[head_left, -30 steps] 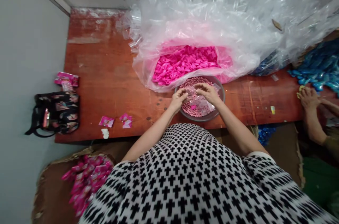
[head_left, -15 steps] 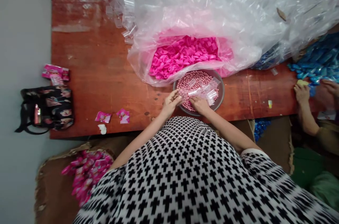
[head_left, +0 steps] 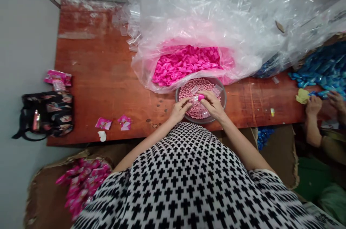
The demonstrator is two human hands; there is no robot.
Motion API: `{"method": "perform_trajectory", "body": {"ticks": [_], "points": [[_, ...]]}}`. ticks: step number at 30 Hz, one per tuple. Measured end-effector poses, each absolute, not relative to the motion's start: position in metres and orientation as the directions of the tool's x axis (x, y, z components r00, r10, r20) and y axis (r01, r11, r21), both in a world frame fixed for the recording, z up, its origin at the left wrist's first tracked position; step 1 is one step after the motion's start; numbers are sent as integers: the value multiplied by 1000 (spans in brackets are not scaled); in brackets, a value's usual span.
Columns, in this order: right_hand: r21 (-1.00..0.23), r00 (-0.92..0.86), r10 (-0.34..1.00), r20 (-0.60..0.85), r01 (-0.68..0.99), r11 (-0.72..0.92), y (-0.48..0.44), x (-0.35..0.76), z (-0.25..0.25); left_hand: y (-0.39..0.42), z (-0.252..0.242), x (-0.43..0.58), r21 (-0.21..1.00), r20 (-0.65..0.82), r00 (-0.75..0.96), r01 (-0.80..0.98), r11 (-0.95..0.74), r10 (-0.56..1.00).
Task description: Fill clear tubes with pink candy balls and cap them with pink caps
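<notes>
Over a grey bowl (head_left: 223, 102) of small pink beads (head_left: 198, 113), my left hand (head_left: 179, 110) pinches a clear plastic tube (head_left: 194, 99). My right hand (head_left: 212, 105) grips a bright pink cap (head_left: 200, 97) at the tube's right end. The tube lies roughly level between both hands; whether the cap is fully seated I cannot tell. More clear tubes lie among the beads. Just behind the bowl, an open plastic bag (head_left: 146, 74) holds a heap of pink caps (head_left: 186, 64).
Large clear bags (head_left: 243, 20) of tubes fill the back. Left are a patterned handbag (head_left: 59, 113) and pink packets (head_left: 103, 123). A cardboard box (head_left: 40, 189) of pink packets stands below the table (head_left: 89, 77). At right, a co-worker's hands (head_left: 314, 105) are beside blue packets (head_left: 324, 66).
My right hand has risen from among the tubes in the bowl and now holds a pink cap against the tube in my left hand. The view has shifted slightly.
</notes>
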State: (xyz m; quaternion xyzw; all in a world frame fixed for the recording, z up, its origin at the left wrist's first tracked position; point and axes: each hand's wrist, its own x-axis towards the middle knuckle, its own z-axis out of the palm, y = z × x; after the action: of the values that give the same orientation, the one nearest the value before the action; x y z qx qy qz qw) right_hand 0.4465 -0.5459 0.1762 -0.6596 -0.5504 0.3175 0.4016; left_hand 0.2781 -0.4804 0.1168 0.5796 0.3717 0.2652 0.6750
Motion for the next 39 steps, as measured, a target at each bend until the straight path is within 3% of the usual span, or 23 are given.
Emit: {"method": "perform_trajectory", "body": {"ticks": [6, 12, 16, 22, 26, 30, 33, 36, 39], "points": [[-701, -5, 996, 86, 710, 64, -546, 443, 173, -482, 125, 278, 991, -133, 593, 83, 104, 794], [-449, -78, 997, -14, 891, 64, -548, 439, 175, -483, 125, 273, 997, -52, 562, 83, 6, 826], [-375, -134, 989, -62, 922, 102, -550, 433, 183, -481, 135, 270, 992, 4, 580, 98, -75, 814], [-477, -191, 975, -112, 871, 116, -552, 431, 183, -481, 138, 269, 996, -11, 636, 77, -49, 772], [-669, -94, 988, -121, 744, -11, -544, 439, 176, -482, 130, 276, 972, -209, 578, 37, 231, 788], [-920, 77, 961, -265, 277, -276, -536, 441, 168, -480, 130, 282, 765, -472, 540, -141, 628, 697], [-936, 117, 930, -349, -4, -351, -538, 442, 155, -474, 134, 274, 676, -550, 503, -201, 709, 667], [-917, 239, 894, -379, 30, -397, -541, 452, 136, -466, 130, 252, 701, -551, 415, -241, 671, 724], [-861, 314, 899, -305, 312, -401, -534, 466, 118, -456, 115, 225, 750, -541, 278, -266, 605, 794]]}}
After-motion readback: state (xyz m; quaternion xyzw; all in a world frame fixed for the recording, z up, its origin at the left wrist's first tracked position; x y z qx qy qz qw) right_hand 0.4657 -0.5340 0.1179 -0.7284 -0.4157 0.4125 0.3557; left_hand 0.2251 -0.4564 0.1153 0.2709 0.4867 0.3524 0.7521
